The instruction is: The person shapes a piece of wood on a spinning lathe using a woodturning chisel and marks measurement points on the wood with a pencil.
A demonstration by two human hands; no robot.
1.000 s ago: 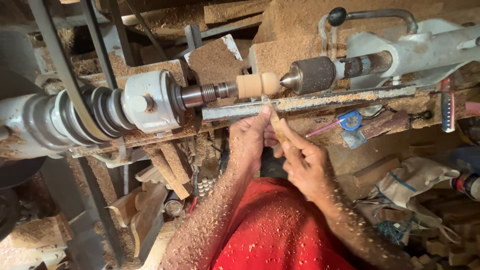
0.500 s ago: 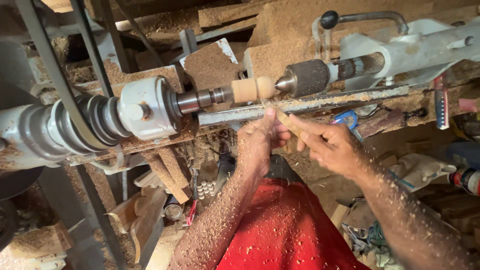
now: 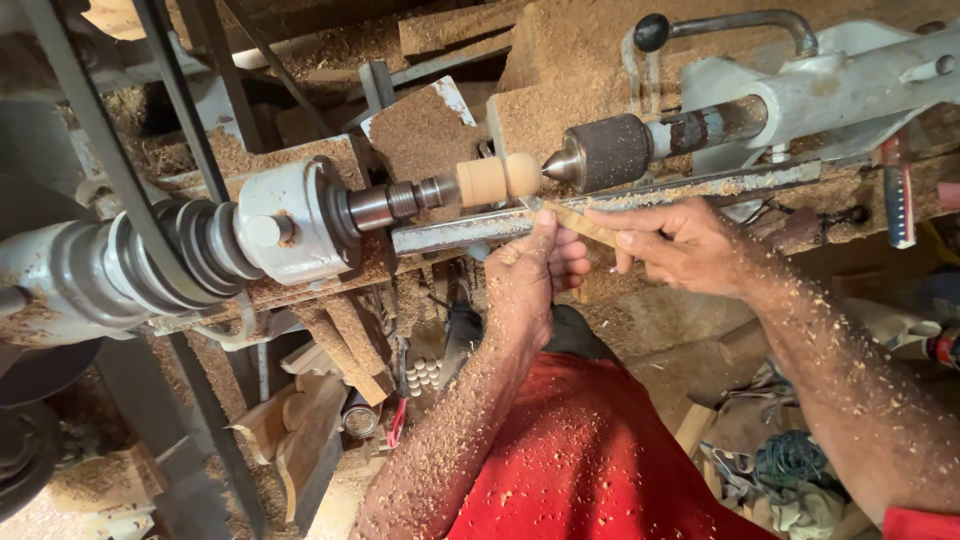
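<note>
Left hand [image 3: 530, 280] and right hand [image 3: 680, 245] both gripping thin wooden tool [image 3: 580, 222] on steel rest bar [image 3: 600, 205]. Pale wooden workpiece [image 3: 500, 178] mounted on lathe [image 3: 290, 220]. Sawdust throughout.

No packages, labels, signs or screens visible in this view. Only bare machine parts, wood and sawdust in frame, nothing with a printed face or a display.
</note>
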